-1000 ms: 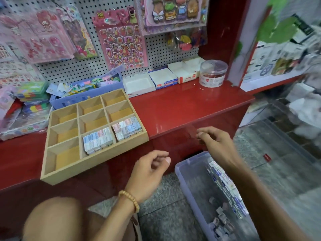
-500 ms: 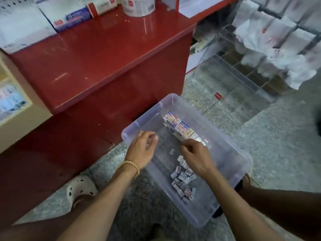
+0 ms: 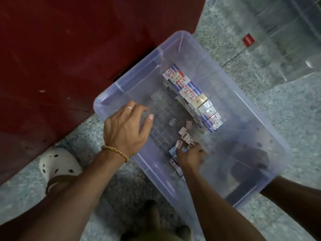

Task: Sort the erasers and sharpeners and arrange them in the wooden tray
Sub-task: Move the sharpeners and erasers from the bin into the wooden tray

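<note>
A clear plastic bin (image 3: 107,100) stands on the floor. Along its middle runs a row of boxed erasers (image 3: 192,96) with red, blue and white wrappers. Several small loose erasers and sharpeners (image 3: 184,134) lie beside that row. My right hand (image 3: 190,157) reaches into the bin, its fingers curled down into this loose pile and closing on a few pieces. My left hand (image 3: 126,126) hovers over the bin's near-left corner with loosely curled fingers and holds nothing. The wooden tray is out of view.
The red counter front (image 3: 69,49) rises right behind the bin at upper left. A clear acrylic divider rack (image 3: 278,40) lies on the speckled floor at upper right. My foot in a white clog (image 3: 57,162) is at the left, close to the bin.
The view dropped from the countertop and wooden tray down to the floor bin. Both hands came down into the bin, and my right hand moved onto the loose pile.
</note>
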`<state>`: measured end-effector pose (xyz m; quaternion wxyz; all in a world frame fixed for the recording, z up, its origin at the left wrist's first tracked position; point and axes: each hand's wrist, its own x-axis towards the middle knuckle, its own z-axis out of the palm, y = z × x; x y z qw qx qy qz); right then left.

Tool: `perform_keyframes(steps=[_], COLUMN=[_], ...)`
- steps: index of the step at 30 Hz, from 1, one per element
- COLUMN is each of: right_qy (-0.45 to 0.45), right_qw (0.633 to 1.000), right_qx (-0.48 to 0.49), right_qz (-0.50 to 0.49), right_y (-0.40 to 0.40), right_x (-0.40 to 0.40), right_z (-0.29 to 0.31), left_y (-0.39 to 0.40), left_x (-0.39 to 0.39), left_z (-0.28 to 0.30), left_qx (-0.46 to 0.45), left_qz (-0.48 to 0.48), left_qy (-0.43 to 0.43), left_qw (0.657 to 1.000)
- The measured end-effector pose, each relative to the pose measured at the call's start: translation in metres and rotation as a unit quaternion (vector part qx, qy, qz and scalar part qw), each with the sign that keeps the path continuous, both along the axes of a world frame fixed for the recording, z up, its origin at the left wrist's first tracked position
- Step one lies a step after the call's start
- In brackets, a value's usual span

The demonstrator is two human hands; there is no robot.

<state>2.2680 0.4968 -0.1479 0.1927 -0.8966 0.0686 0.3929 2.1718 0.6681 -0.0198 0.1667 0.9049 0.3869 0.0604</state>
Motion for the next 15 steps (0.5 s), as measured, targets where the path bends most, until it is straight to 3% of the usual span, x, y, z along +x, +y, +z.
perform_keyframes(steps=[4, 10, 15], right_qy=[-0.040, -0.137, -0.185], right_qw=[0.995, 0.933, 0.911], right_qx=[-0.039, 0.207, 0.103], right_qz=[0.084, 0.259, 0.354], right_y=[0.022, 0.026, 0.006], right_x=[-0.012, -0.016, -0.013], right_z=[-0.016, -0.023, -0.042], left_y=[0.000, -0.001, -0.002], left_x=[0.000, 0.000, 0.002], left_z=[-0.002, -0.002, -0.003], left_qx=[-0.001, -0.003, 0.003], left_qz=[0.005, 0.015, 0.031], left_qy=[-0.020, -0.015, -0.009], left_qw=[1.000, 1.000, 0.999])
